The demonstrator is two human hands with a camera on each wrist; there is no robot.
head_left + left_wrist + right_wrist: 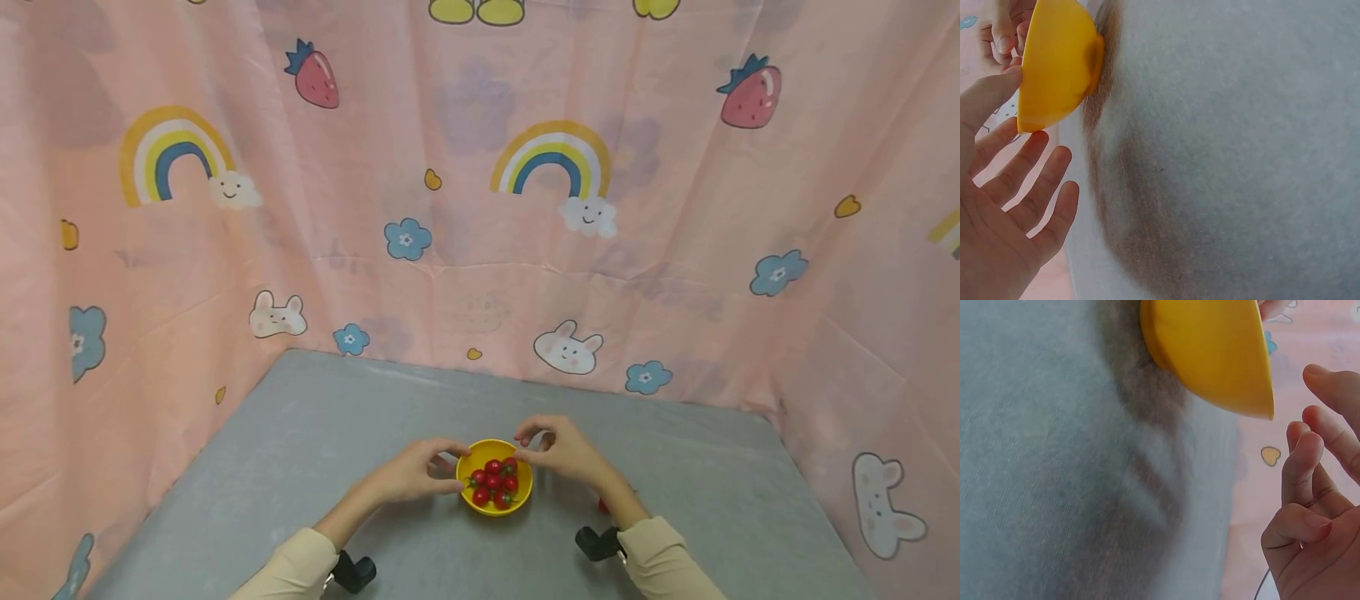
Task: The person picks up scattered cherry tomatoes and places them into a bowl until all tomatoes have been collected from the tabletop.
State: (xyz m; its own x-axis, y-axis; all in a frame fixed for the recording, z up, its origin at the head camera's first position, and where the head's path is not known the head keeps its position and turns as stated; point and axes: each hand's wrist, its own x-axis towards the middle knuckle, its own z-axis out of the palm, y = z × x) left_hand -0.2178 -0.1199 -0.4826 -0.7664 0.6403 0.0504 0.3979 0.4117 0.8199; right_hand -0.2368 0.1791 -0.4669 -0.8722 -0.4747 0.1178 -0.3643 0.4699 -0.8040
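A small yellow bowl (495, 493) stands on the grey table, filled with several small red fruits (495, 482). My left hand (442, 460) is at the bowl's left rim; in the left wrist view this left hand (1022, 147) shows straight, spread fingers, and its thumb lies right by the yellow bowl (1054, 62). My right hand (534, 446) is at the right rim. In the right wrist view the right hand (1310, 456) has loosely curled fingers holding nothing, a little apart from the bowl (1210, 350).
The grey table (300, 433) is walled on three sides by a pink printed curtain (480, 250). A small red thing (602, 504) lies just beside my right wrist. Black wrist mounts (352, 573) sit near the front edge.
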